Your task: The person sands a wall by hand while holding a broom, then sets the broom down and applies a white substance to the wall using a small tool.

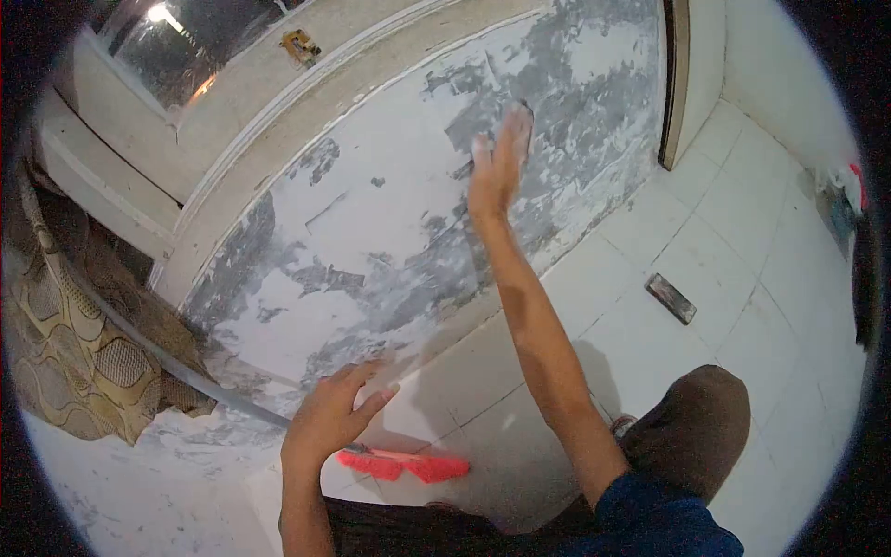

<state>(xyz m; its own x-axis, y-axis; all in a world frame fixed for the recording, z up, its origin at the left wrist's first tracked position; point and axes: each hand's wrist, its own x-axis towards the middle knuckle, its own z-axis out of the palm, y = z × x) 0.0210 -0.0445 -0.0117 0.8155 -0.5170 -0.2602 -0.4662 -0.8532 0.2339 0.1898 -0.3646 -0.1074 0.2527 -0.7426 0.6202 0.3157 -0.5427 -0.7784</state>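
My right hand (499, 167) reaches up to the patchy white and grey wall (390, 213), its fingers stretched against the surface and whitened with dust. A small dark piece (528, 113) like sandpaper shows at the edge of the fingers; most of it is hidden by the hand. Lower down on the left, my left hand (332, 414) hangs in front of the wall's base with fingers apart and nothing in it. Below that hand lies a broom (436, 467) with pink-red bristles, and its grey handle runs up to the left.
A dark rectangular block (671, 298) lies on the white tiled floor (640, 353) to the right. Patterned cloth (79, 343) hangs at the left. Above the wall runs a window ledge (269, 121). A door frame (677, 84) stands right, with a plastic bag (835, 200) beyond.
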